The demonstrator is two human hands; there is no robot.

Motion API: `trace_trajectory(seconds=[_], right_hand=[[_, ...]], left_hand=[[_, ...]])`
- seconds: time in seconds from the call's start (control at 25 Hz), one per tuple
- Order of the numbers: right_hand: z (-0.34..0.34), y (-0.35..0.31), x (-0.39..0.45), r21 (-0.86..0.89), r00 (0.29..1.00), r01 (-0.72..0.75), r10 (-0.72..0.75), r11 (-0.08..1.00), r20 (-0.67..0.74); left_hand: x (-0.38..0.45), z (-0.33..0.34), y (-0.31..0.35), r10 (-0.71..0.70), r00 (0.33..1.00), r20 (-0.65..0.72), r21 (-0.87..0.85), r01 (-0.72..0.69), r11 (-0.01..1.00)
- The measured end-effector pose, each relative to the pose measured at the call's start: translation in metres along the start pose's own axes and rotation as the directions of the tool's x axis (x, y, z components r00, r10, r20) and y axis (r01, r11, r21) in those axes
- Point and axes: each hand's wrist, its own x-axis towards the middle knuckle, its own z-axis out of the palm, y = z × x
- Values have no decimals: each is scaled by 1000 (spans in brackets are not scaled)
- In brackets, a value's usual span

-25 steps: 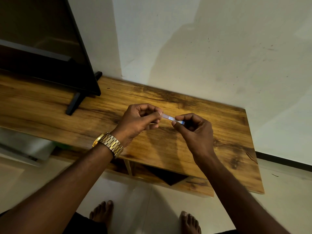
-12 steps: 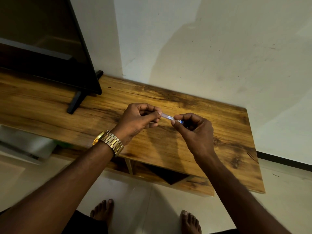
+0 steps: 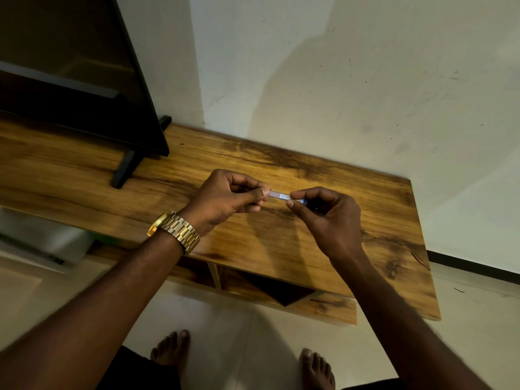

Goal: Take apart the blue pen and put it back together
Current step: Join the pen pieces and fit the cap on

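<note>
The blue pen [image 3: 280,195] is a thin clear barrel with a blue end, held level above the wooden table [image 3: 281,249]. My left hand [image 3: 228,198], with a gold watch on the wrist, pinches the pen's left end between thumb and fingers. My right hand [image 3: 329,218] pinches the right end, where a bit of blue shows by the fingertips. Only a short stretch of the barrel shows between the two hands; both ends are hidden inside the fingers.
A black television [image 3: 73,74] on a foot [image 3: 126,167] stands on the table's left part. A pale wall rises behind. The table has open shelves [image 3: 253,285] below its front edge. My bare feet [image 3: 171,353] are on the tiled floor.
Both hands keep their grip on the pen and stay almost in place. The fingers have shifted slightly along the barrel.
</note>
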Motion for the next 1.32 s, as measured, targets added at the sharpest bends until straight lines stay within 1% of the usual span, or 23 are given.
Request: trace_trajectory(seconds=[0.16,0.32,0.4,0.56,0.64,0.72,0.76,0.8,0.84,0.92,1.0,1.08,1.16,1.24,1.32], right_hand=[[-4,0,2,-26,999,32,-31,999,35],[-6,0,2,-11,997,43,-42,999,67],[-5,-1,1,-20,998,39,-38,999,52],[2,-3,-1,-48,999,24,-26,999,-24],[10,-7,-4,12,996,-6,7,1000,-90],[20,-11,-11,40,988,-16,22,999,-155],[25,-12,-15,19,984,-5,8,1000,-176],[28,-12,-18,-7,982,10,-11,1000,-186],[29,-13,-20,-28,983,24,-29,999,-184],[23,-13,-19,-92,991,48,-60,995,-124],[5,-9,-12,-256,995,52,-71,965,-66],[-18,2,-3,-436,998,-27,-1,900,-63],[-36,17,4,-542,989,-145,135,828,-59],[-39,31,8,-591,971,-219,232,777,-56],[-34,36,9,-609,964,-232,265,759,-38]], left_hand=[[-1,-6,3,4,997,74,33,-6,999],[-1,-6,2,15,996,83,-5,-15,1000],[-1,-4,-1,19,997,75,-13,-18,1000],[-1,6,-4,48,999,2,-40,-48,998],[-1,19,-3,61,994,-86,-139,-73,988],[-3,37,-5,1,987,-158,-275,-45,960],[-4,45,-7,-34,985,-168,-312,-20,950],[-5,51,-9,-52,985,-165,-313,-2,950],[-5,55,-12,-53,986,-161,-290,4,957],[-3,53,-13,-45,984,-173,-215,7,977],[1,43,-14,-42,981,-188,-69,30,997],[5,30,-19,-27,978,-208,181,66,981],[8,24,-25,0,980,-198,409,83,909],[11,27,-30,10,987,-163,522,78,849],[14,32,-34,13,986,-169,550,83,831]])
